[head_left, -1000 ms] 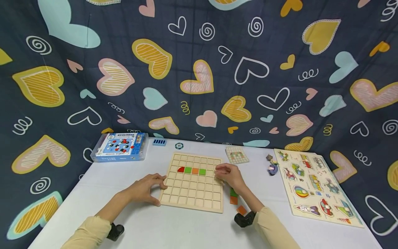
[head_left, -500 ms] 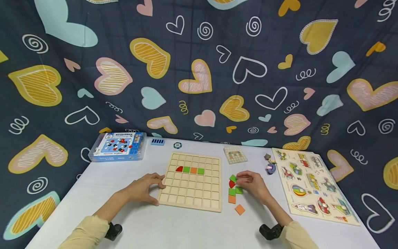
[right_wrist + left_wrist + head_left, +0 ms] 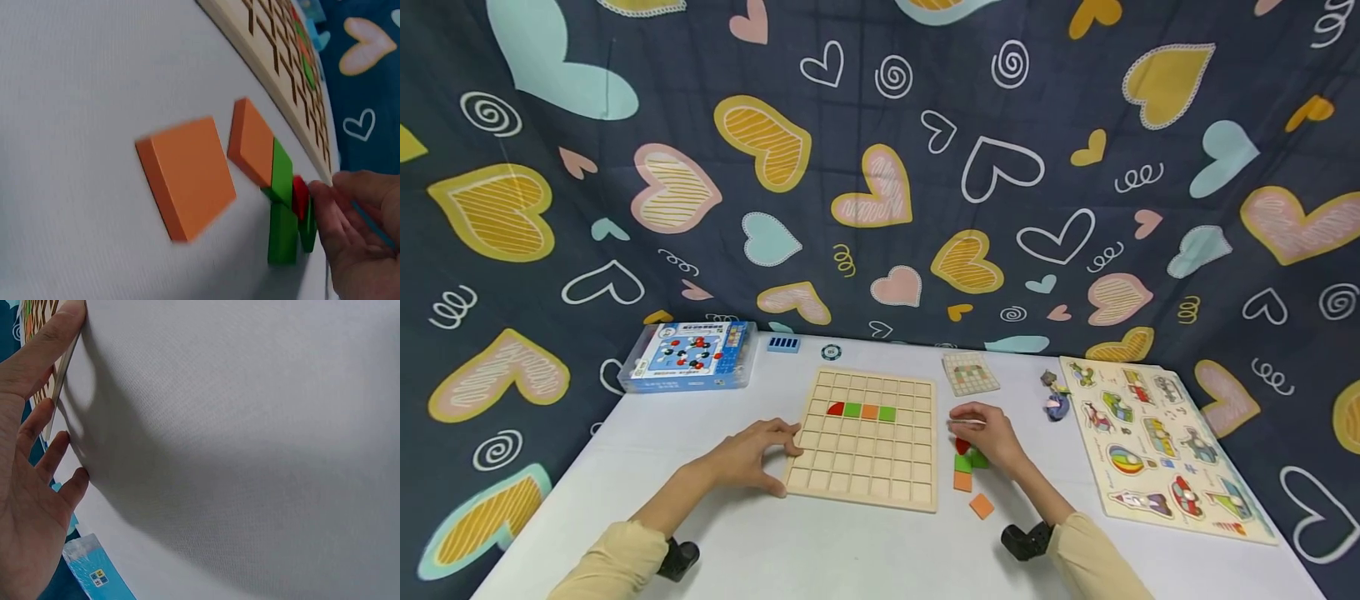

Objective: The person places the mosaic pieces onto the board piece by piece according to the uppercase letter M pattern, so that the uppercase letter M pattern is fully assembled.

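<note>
A wooden grid board (image 3: 868, 467) lies in the middle of the white table. One row holds a red quarter-round tile (image 3: 836, 409), two green tiles and an orange tile (image 3: 870, 412) between them. My left hand (image 3: 748, 454) touches the board's left edge, fingers spread and the thumb by the near corner. Right of the board, my right hand (image 3: 988, 433) bends over a small group of tiles, thumb and fingertips close together. Beneath it show a red tile (image 3: 300, 195), green tiles (image 3: 283, 232) and an orange tile (image 3: 251, 144). Whether the fingertips pinch a tile is hidden.
A loose orange tile (image 3: 981, 506) lies nearer the front. Behind the group is a pattern card (image 3: 971, 372). A picture puzzle board (image 3: 1165, 450) lies at right beside small figurines (image 3: 1056, 406). A blue boxed set (image 3: 691, 357) stands back left.
My right hand moved from the board's right edge out beyond the tile group, then back left over it, covering its far green tile. The left hand stays at the board.
</note>
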Demonstrator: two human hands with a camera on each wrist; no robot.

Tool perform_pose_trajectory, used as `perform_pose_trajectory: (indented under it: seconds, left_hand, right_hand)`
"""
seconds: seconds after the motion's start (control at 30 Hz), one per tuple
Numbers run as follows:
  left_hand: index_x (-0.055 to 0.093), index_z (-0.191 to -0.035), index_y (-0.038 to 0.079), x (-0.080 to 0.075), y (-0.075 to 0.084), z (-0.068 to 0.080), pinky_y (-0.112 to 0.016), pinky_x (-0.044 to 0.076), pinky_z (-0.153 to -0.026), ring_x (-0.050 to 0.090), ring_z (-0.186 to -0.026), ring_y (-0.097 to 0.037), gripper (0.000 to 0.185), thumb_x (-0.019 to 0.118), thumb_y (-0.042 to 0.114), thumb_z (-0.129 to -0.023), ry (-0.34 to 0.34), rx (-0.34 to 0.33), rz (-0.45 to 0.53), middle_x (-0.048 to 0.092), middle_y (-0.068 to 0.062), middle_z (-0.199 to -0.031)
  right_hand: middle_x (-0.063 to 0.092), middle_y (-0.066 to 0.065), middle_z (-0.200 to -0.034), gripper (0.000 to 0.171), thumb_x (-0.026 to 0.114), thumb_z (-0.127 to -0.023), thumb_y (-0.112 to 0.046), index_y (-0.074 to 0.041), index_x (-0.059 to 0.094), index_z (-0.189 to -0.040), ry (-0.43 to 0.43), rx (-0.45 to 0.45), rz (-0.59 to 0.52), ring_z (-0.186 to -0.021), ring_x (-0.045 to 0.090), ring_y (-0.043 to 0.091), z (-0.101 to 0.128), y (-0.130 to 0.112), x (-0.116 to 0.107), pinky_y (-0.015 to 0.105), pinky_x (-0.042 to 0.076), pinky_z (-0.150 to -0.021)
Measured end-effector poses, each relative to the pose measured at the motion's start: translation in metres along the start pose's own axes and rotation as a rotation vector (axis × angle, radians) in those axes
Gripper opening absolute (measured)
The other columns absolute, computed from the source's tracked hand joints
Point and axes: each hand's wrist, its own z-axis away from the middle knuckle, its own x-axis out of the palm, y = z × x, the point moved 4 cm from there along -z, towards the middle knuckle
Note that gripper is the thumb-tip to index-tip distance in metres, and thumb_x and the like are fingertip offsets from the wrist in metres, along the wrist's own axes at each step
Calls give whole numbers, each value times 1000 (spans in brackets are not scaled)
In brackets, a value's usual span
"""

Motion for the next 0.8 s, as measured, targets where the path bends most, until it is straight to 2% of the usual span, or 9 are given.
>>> perform_pose_trajectory:
  seconds: [0.27, 0.4, 0.57, 0.67, 0.8]
  left_hand:
    - [67, -100, 27, 2, -2, -1, -64, 44, -85, 45, -122, -38, 42, 86, 40, -65, 2, 0, 1, 47, -11, -142]
    - [66, -99, 27, 0, -3, 1, -64, 43, -86, 44, -122, -39, 41, 86, 39, -65, 10, -4, -1, 47, -12, -142]
    - [67, -101, 26, 1, -1, 0, -66, 42, -84, 44, -123, -39, 42, 86, 38, -65, 4, -1, 15, 47, -12, -143]
    - [67, -101, 26, 3, 0, 0, -66, 43, -83, 43, -124, -39, 42, 86, 39, -65, 2, -6, 11, 46, -11, -143]
    - [66, -99, 26, 2, 0, 1, -63, 43, -88, 44, -123, -38, 41, 86, 38, -65, 10, -10, -1, 46, -11, -143]
  right_hand:
    - [66, 19, -106, 24, 65, -86, 3, 6, 63, -110, 45, 66, 38, -91, 68, 27, 9, 9, -28, 26, 56, -72]
    - [67, 19, -107, 27, 68, -83, 7, 5, 64, -110, -55, -49, 138, -91, 68, 28, 9, 6, -31, 29, 56, -72]
    - [69, 12, -107, 30, 66, -82, 10, -1, 68, -110, -291, -247, 283, -94, 64, 25, -1, 1, -22, 36, 53, -84]
    - [71, 8, -102, 27, 66, -83, 9, -2, 70, -107, -387, -279, 305, -90, 61, 22, -7, 2, -18, 32, 53, -84]
    - [70, 4, -95, 21, 68, -83, 6, -5, 71, -100, -369, -256, 323, -81, 57, 18, -12, 2, -15, 24, 51, -75]
